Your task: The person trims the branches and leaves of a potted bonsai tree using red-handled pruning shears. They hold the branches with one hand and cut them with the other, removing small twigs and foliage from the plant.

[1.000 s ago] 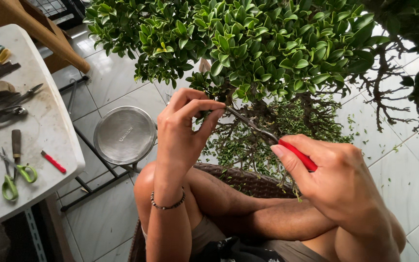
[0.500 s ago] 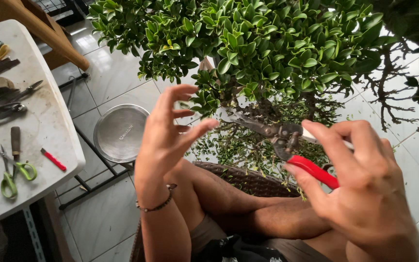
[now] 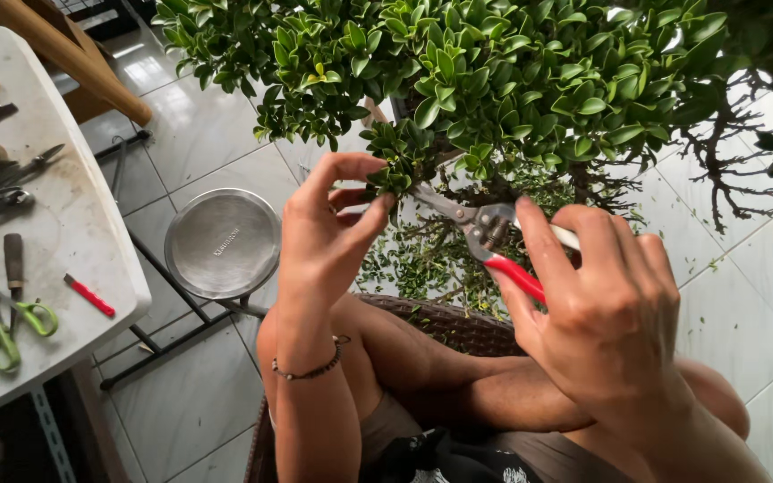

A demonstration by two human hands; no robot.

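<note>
A leafy bonsai tree (image 3: 494, 72) fills the top of the head view. My left hand (image 3: 324, 233) is raised under its foliage, and its thumb and fingers pinch a small leafy twig (image 3: 395, 165). My right hand (image 3: 601, 313) grips red-handled pruning shears (image 3: 494, 237). The blades point left toward the twig held by my left hand, and their tips lie close to its base. A beaded bracelet (image 3: 310, 368) circles my left wrist. My knees show below, above a woven wicker seat edge (image 3: 440, 322).
A white table (image 3: 64, 268) at the left carries green-handled scissors (image 3: 11, 322), a small red tool (image 3: 89, 295), a wooden-handled tool and several dark metal tools. A round metal dish (image 3: 223, 243) rests on a black stand over the tiled floor. Leaf clippings litter the tiles under the tree.
My left hand opened away from the foliage, then closed again on a twig. My right hand shifted its grip on the shears, which stay pointed left at the twig.
</note>
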